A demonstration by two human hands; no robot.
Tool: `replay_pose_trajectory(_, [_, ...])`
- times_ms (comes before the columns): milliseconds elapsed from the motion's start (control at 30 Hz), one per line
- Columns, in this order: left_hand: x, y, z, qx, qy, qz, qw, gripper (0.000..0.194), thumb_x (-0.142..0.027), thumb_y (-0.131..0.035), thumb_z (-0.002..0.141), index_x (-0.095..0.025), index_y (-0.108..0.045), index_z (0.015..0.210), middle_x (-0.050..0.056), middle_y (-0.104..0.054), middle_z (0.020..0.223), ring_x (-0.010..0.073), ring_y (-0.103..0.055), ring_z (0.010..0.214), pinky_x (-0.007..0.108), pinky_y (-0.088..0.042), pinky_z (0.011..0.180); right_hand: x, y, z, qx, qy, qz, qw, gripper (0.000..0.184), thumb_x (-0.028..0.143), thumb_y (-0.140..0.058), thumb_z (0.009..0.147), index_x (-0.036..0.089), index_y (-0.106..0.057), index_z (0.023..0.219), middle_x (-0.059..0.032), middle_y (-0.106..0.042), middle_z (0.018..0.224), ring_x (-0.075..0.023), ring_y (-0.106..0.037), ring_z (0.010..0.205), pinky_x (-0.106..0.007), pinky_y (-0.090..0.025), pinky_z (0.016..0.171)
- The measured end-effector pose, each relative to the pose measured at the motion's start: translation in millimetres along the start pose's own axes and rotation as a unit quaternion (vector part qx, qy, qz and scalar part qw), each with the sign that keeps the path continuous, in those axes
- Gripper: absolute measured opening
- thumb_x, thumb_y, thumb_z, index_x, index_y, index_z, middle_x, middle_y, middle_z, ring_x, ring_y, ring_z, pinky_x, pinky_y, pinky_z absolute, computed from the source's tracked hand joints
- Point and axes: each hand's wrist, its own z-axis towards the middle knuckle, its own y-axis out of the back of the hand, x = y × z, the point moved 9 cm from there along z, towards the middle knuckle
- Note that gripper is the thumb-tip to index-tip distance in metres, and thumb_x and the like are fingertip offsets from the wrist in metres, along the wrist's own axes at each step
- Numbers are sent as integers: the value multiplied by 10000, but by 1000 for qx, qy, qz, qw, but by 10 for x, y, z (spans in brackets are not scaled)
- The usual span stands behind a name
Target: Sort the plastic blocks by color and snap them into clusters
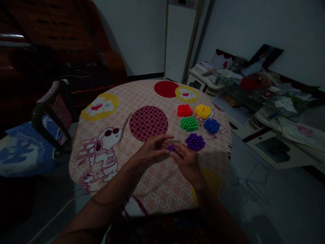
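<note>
Above tablecloth [162,183], near purple bead cluster [195,141]: small purple piece [171,148]. Right hand [186,159]: fingertips seemingly pinching piece. Left hand [152,149]: fingers curled, grip unclear. Step judged: two-handed piece handling; next move likely calls for steady pinch.

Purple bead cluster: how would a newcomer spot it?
On the cloth-covered table, five bead clusters sit right of the dark checked circle. The purple bead cluster is nearest the camera, just beyond the right hand; it alone among the five is purple.
</note>
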Motion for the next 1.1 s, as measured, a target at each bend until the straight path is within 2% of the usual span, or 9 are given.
replay_pose_trajectory(67, [8, -15, 0, 16, 1, 0, 1000, 596, -275, -822, 780, -161, -625, 1331, 93, -747, 1017, 186, -715, 924, 297, -564, 838, -5, -8, 8, -1, -2, 10, 1000, 273, 309, -658, 873, 224, -725, 1124, -48, -780, 1028, -186, -746, 906, -296, -595, 798])
replay_pose_trajectory(200, [14, -32, 2, 29, 4, 16, 999, 579, -289, -823, 776, -156, -645, 1311, 107, -753, 1038, 199, -720, 939, 310, -572, 837, -14, 62, -6, -14, -6, -21, 1000, 209, 276, -675, 833, 216, -742, 1022, -40, -776, 927, -183, -741, 823, -294, -599, 750])
replay_pose_trajectory(467, [76, -121, -6, 45, 20, -4, 999, 541, -329, -849, 745, -149, -697, 1231, 110, -760, 1016, 195, -714, 897, 280, -571, 760, 181, 164, -73, -28, 70, -102, 992, 73, 249, -660, 835, 209, -718, 850, -19, -719, 829, -142, -679, 715, -248, -548, 669])
replay_pose_trajectory(567, [108, -148, -17, 51, 30, -6, 998, 538, -357, -840, 756, -145, -701, 1231, 111, -762, 1010, 188, -712, 866, 263, -557, 730, 260, 176, -93, -21, 97, -144, 985, 109, 248, -633, 863, 214, -696, 780, -15, -697, 775, -143, -657, 706, -249, -519, 667])
replay_pose_trajectory(667, [114, -155, -17, 48, 40, -2, 998, 527, -422, -795, 803, -140, -704, 1238, 120, -763, 1008, 189, -708, 836, 271, -549, 713, 267, 198, -81, -15, 89, -180, 980, 125, 255, -627, 872, 218, -701, 778, -19, -695, 765, -151, -650, 709, -258, -506, 685])
replay_pose_trajectory(767, [62, -140, 0, 43, 27, 40, 998, 499, -486, -758, 831, -133, -734, 1184, 120, -764, 991, 195, -703, 842, 275, -541, 719, 246, 214, -63, -18, 70, -189, 979, 112, 246, -622, 867, 220, -721, 822, -27, -714, 804, -158, -662, 734, -261, -509, 711])
replay_pose_trajectory(933, [-35, -139, 16, 50, -5, 100, 994, 463, -504, -684, 888, -116, -752, 1130, 123, -767, 983, 179, -692, 803, 263, -530, 707, 271, 170, -62, -22, 86, -172, 981, 133, 215, -604, 854, 214, -733, 885, -28, -732, 844, -152, -671, 735, -247, -513, 693])
replay_pose_trajectory(1033, [-103, -83, 13, 40, -32, 155, 987, 412, -455, -652, 910, -124, -746, 1137, 121, -770, 1027, 195, -705, 872, 283, -547, 774, 266, 291, -4, -48, 83, -218, 971, 126, 209, -596, 844, 209, -719, 874, -29, -716, 813, -151, -649, 694, -252, -499, 680])
replay_pose_trajectory(1100, [-158, 33, 10, 9, -51, 231, 972, 375, -417, -642, 908, -146, -740, 1148, 108, -767, 1069, 203, -706, 928, 299, -551, 831, 279, 445, 71, -78, 92, -276, 954, 107, 196, -591, 832, 200, -698, 833, -32, -691, 778, -152, -618, 663, -262, -473, 669])
